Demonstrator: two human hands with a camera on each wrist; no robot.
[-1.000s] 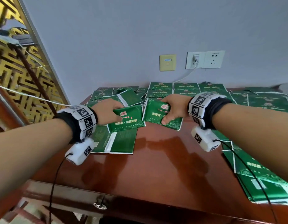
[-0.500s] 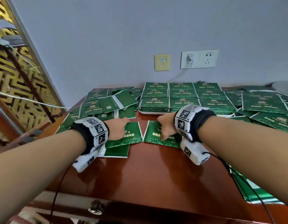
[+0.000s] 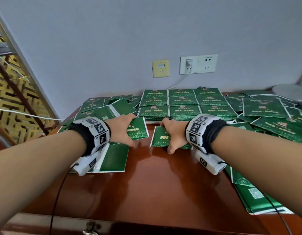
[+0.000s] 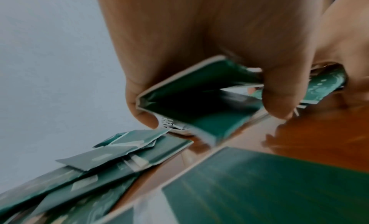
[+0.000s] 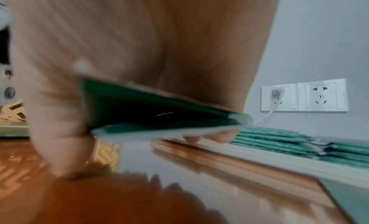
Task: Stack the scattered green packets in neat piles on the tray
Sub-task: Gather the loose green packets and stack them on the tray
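On the brown table (image 3: 155, 184), my left hand (image 3: 124, 131) grips a small bundle of green packets (image 3: 138, 129), thumb at its near edge and fingers over the far edge. In the left wrist view the left hand's bundle (image 4: 199, 93) is pinched just above the wood. My right hand (image 3: 168, 136) holds a second bundle (image 3: 159, 138) the same way, and this second bundle (image 5: 149, 113) shows blurred in the right wrist view. Both bundles sit just in front of the white tray (image 3: 153, 122), whose rows of neat green piles (image 3: 182, 106) reach back to the wall.
Loose packets lie heaped at the left rear (image 3: 102, 107) and across the right side (image 3: 274, 112). One flat packet (image 3: 114, 156) lies under my left wrist, more at the front right (image 3: 248, 192). Wall sockets (image 3: 198, 64) with a plugged cable sit behind. A gold lattice screen (image 3: 11, 102) stands left.
Both hands have come down with their bundles from mid-air to the table top. They now hold them low, right in front of the tray.
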